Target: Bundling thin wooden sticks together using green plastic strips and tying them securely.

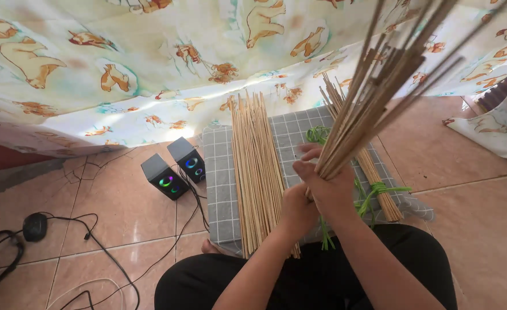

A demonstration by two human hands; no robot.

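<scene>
- Both hands meet at the centre of the frame, clasped around the lower end of a bunch of thin bamboo sticks that fans up and out toward the upper right corner.
- Right hand wraps the base of the bunch in a closed fist, which seems to keep the sticks gathered at one point while their free ends spread.
- Left hand sits just below and against the right, fingers curled; it appears to brace the bottom of the same bunch, though its grip is partly hidden.
- Just left of the hands, a flat row of loose sticks lies lengthwise on a grey checked cushion, ends roughly level, probably laid out so they stay sorted and within reach.
- Right of the hands, a tied bundle of sticks rests on the same cushion, bound with green plastic string; more green string lies loose near the cushion's upper edge.
- Black-clad lap fills the bottom centre, with the cushion touching the knees.
- On the tan tiled floor at centre left stand two small black speakers with glowing rings, their cables trailing to the lower left.
- A black computer mouse lies at far left.
- A pale sheet printed with animals hangs across the top of the frame.
</scene>
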